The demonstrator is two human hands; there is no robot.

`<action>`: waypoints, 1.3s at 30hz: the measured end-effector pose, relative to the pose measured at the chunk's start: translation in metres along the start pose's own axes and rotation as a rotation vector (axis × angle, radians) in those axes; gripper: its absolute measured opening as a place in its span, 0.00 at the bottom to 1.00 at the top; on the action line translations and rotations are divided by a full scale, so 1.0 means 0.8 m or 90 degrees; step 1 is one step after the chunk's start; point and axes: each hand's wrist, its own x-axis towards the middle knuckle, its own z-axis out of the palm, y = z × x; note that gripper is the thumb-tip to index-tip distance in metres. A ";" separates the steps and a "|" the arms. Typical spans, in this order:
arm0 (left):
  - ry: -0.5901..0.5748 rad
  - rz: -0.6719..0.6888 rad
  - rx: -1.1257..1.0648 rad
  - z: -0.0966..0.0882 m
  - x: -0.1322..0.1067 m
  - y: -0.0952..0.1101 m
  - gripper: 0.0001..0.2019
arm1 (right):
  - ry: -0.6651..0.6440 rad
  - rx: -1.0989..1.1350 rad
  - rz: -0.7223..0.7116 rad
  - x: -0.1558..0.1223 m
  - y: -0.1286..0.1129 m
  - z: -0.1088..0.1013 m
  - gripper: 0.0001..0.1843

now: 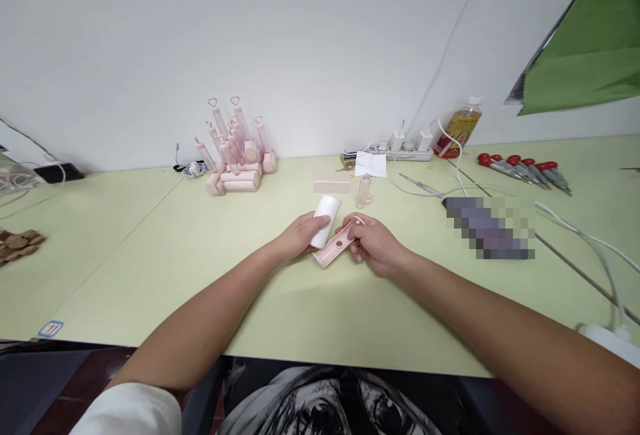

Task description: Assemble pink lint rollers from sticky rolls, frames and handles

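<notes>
My left hand [303, 235] is closed around a white roll [326, 216], its thumb lying across the front. Close beside it, my right hand [373, 242] pinches a pink plastic holder [336, 246] by its upper right end. That holder is an open trough with a round hole in its floor, and it tilts down to the left. Its lower end is near or touching the bottom of the roll; I cannot tell which. Just beyond my hands lie a flat pale pink piece [331, 185] and a clear pink tube [364, 191].
Several pink tubes with heart-shaped loops [231, 135] stand at the back left. A power strip [410, 153], a bottle [459, 127] and red-capped tools [523, 170] line the back right. A pixelated dark object [487, 228] and white cables lie to the right; brown pieces [19, 246] lie far left.
</notes>
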 end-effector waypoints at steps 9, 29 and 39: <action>-0.072 -0.014 -0.032 -0.004 0.005 -0.010 0.21 | -0.068 0.091 0.003 -0.002 -0.007 0.001 0.17; -0.043 0.046 -0.048 -0.005 -0.003 0.001 0.27 | -0.112 0.150 0.032 -0.002 -0.005 -0.001 0.08; -0.035 0.036 0.013 -0.007 -0.007 0.007 0.29 | -0.108 0.151 0.044 -0.006 -0.006 0.002 0.09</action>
